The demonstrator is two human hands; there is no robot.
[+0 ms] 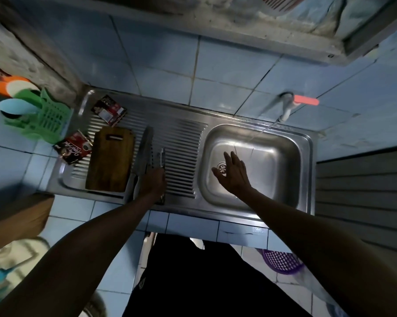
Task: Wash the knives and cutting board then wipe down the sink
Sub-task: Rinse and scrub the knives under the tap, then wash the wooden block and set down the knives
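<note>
On the ribbed drainboard [181, 156] of the steel sink unit, the left hand [153, 183] lies over the handles of the knives, near the front edge. Its fingers curl down over the handle of a small slim knife [162, 156], whose blade points toward the back wall; whether they truly grip it or only rest on it cannot be told. Just to the left of that one lies a broad knife [144, 152] with a wide, dimpled blade, parallel to it, its pale handle showing beside the wrist at the front edge. The wooden cutting board [110, 161] lies flat just left of the broad knife, on the left part of the drainboard, its handle slot toward the back.

The right hand [233, 173] hovers over the sink basin [272, 161], fingers spread and straight, holding nothing, above the drain [222, 167] in the basin floor. A thin stream of water falls from the wall tap [288, 106], which has a red lever, into the back of the basin.

Two dark sachet packets lie at the left of the drainboard: one [109, 109] at the back left corner, the other [75, 147] over the left edge beside the board. Left of the sink unit, a green plastic basket [49, 120] holds plastic utensils with orange, white, green and blue ends. A purple basket [282, 261] sits on the floor below the front edge.
</note>
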